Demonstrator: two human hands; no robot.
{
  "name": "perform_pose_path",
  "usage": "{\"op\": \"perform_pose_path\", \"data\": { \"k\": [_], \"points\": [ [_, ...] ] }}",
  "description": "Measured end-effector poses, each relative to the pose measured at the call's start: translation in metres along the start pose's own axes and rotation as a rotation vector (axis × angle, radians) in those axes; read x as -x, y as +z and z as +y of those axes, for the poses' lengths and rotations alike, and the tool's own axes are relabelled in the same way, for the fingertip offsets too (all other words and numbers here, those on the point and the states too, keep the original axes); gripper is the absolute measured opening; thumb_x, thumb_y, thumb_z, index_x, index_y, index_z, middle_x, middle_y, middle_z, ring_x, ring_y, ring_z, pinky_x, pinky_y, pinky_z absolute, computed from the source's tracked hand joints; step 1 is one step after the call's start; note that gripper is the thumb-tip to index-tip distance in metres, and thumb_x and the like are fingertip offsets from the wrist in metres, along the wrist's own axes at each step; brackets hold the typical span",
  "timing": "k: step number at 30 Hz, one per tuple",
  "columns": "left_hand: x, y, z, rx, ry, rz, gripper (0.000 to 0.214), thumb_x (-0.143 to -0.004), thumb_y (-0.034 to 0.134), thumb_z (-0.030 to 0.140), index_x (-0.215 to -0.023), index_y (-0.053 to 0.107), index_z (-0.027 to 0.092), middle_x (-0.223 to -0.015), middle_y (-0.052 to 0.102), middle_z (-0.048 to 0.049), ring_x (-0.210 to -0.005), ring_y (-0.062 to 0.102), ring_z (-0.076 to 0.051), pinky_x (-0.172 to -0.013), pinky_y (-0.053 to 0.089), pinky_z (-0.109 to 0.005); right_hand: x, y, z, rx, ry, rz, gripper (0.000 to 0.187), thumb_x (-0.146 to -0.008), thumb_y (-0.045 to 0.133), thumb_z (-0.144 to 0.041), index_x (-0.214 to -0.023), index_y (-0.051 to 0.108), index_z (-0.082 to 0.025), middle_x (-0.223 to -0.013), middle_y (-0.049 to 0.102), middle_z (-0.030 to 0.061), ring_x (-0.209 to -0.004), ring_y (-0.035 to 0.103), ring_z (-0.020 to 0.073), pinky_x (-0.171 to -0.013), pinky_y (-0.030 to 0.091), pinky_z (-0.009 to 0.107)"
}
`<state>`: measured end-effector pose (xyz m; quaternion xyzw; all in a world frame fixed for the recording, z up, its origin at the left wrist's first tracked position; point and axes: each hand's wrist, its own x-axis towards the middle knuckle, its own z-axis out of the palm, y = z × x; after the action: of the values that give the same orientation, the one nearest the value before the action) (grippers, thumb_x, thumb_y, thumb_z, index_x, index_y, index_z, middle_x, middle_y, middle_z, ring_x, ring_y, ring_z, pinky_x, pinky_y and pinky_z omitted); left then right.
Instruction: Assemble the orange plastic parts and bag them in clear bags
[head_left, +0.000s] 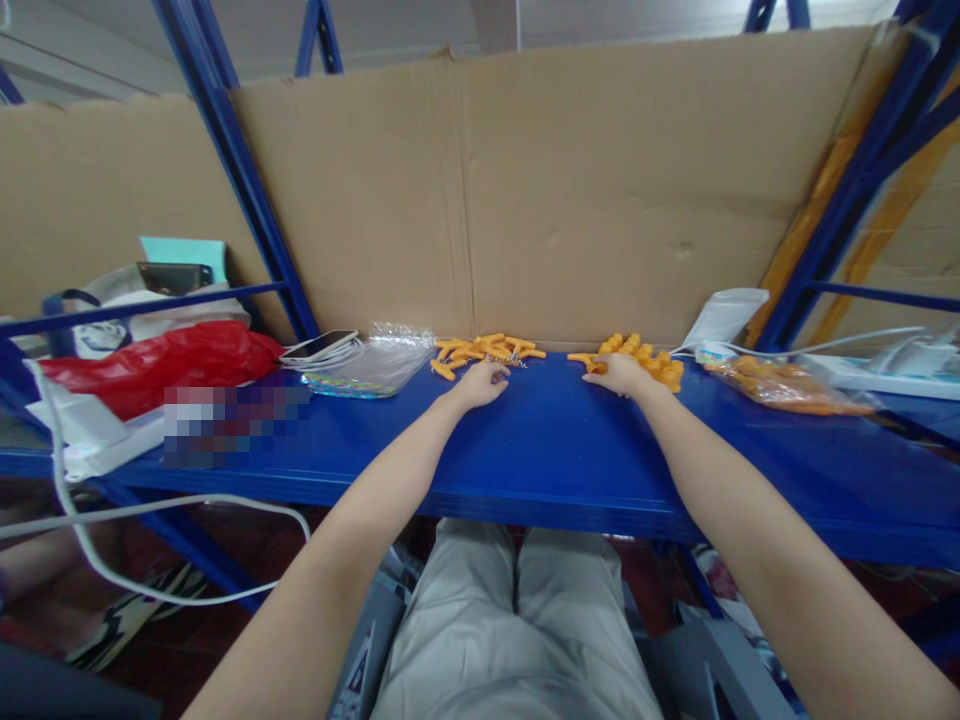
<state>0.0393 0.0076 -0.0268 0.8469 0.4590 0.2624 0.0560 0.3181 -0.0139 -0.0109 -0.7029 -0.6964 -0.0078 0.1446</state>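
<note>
The right grip [616, 376] pinches an orange piece [580, 358]; the left grip [481, 384], I cannot tell. Lift singly, keeping the chains [517, 361] unsnagged.

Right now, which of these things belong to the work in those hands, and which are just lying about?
Seemingly in the work:
left orange pile, with small chains, at the left hand
right orange pile, at the right hand

Seemingly just lying about:
red bundle
phone

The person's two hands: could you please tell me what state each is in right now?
Left hand: fingers curled at a pile of orange pieces; whether it holds anything cannot be told.
Right hand: closed on an orange piece.
</note>
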Motion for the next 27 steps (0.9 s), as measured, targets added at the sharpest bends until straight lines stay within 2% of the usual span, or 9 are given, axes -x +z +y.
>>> {"op": "perform_pose_path", "data": {
  "k": [3, 6, 8, 11, 14, 16, 20, 22, 27],
  "points": [
    [0.001, -0.001, 0.001, -0.003, -0.018, 0.000, 0.026, -0.081, 0.058, 0.013, -0.103, 0.071, 0.014, -0.097, 0.075, -0.0067, -0.090, 0.069, -0.019, -0.089, 0.054, -0.032, 0.001, -0.001, 0.000, 0.026, -0.012, 0.001, 0.051, -0.086, 0.061, -0.046, -0.124, 0.064, -0.011, -0.110, 0.069, 0.0219, -0.105, 0.064, 0.0374, -0.089, 0.048, 0.047],
    [0.001, -0.001, 0.002, 0.002, -0.022, 0.004, 0.027, -0.081, 0.058, 0.013, -0.105, 0.071, 0.014, -0.098, 0.075, -0.0066, -0.090, 0.069, -0.019, -0.089, 0.054, -0.032, 0.006, -0.010, 0.000, 0.031, -0.010, 0.022, 0.041, -0.087, 0.060, -0.045, -0.115, 0.069, -0.017, -0.106, 0.071, 0.0170, -0.104, 0.065, 0.0342, -0.088, 0.049, 0.044],
    [0.001, -0.001, 0.002, 0.002, -0.018, 0.009, 0.028, -0.081, 0.058, 0.013, -0.106, 0.071, 0.014, -0.096, 0.075, -0.0066, -0.089, 0.069, -0.018, -0.089, 0.054, -0.032, 0.010, -0.018, -0.001, 0.051, 0.026, 0.092, 0.034, -0.091, 0.054, -0.043, -0.107, 0.072, -0.020, -0.105, 0.071, 0.0144, -0.106, 0.064, 0.0316, -0.088, 0.049, 0.041],
    [0.001, -0.001, 0.001, 0.013, -0.011, 0.020, 0.029, -0.080, 0.058, 0.013, -0.106, 0.070, 0.015, -0.094, 0.075, -0.0057, -0.088, 0.069, -0.018, -0.088, 0.054, -0.032, 0.015, -0.027, -0.002, 0.112, 0.095, 0.243, 0.038, -0.096, 0.039, -0.033, -0.105, 0.073, -0.019, -0.111, 0.069, 0.0149, -0.110, 0.061, 0.0290, -0.089, 0.048, 0.037],
    [0.001, 0.000, 0.000, 0.021, -0.012, 0.030, 0.028, -0.079, 0.059, 0.013, -0.104, 0.070, 0.016, -0.093, 0.074, -0.0050, -0.087, 0.069, -0.018, -0.087, 0.054, -0.031, 0.018, -0.028, 0.000, 0.190, 0.112, 0.342, 0.040, -0.094, 0.035, -0.023, -0.111, 0.070, -0.014, -0.121, 0.063, 0.0187, -0.118, 0.054, 0.0310, -0.094, 0.044, 0.041],
    [0.001, 0.000, 0.001, 0.027, -0.015, 0.030, 0.027, -0.080, 0.058, 0.013, -0.104, 0.070, 0.015, -0.093, 0.074, -0.0052, -0.087, 0.069, -0.018, -0.087, 0.054, -0.031, 0.017, -0.025, 0.003, 0.208, 0.150, 0.291, 0.039, -0.090, 0.038, -0.020, -0.117, 0.065, -0.011, -0.124, 0.061, 0.0207, -0.120, 0.053, 0.0328, -0.096, 0.042, 0.047],
    [0.002, -0.001, 0.003, 0.031, -0.017, 0.015, 0.028, -0.081, 0.057, 0.012, -0.107, 0.069, 0.013, -0.094, 0.074, -0.0062, -0.086, 0.069, -0.017, -0.087, 0.054, -0.031, 0.014, -0.018, 0.007, 0.179, 0.223, 0.077, 0.051, -0.088, 0.047, -0.023, -0.136, 0.047, -0.010, -0.122, 0.062, 0.0220, -0.117, 0.056, 0.0332, -0.100, 0.038, 0.052],
    [0.002, -0.002, 0.004, 0.019, -0.015, 0.009, 0.029, -0.082, 0.057, 0.012, -0.108, 0.069, 0.012, -0.094, 0.074, -0.0065, -0.087, 0.069, -0.018, -0.088, 0.053, -0.031, 0.013, -0.017, 0.007, 0.169, 0.232, 0.053, 0.054, -0.088, 0.049, -0.027, -0.140, 0.043, -0.010, -0.126, 0.060, 0.0227, -0.120, 0.055, 0.0341, -0.102, 0.034, 0.055],
    [0.002, -0.002, 0.003, 0.010, -0.010, 0.013, 0.029, -0.081, 0.057, 0.013, -0.108, 0.069, 0.013, -0.093, 0.074, -0.0057, -0.086, 0.069, -0.018, -0.087, 0.054, -0.031, 0.011, -0.017, 0.005, 0.145, 0.233, 0.051, 0.052, -0.090, 0.048, -0.030, -0.138, 0.043, -0.012, -0.126, 0.059, 0.0241, -0.122, 0.054, 0.0358, -0.102, 0.032, 0.059]
  ]
}}
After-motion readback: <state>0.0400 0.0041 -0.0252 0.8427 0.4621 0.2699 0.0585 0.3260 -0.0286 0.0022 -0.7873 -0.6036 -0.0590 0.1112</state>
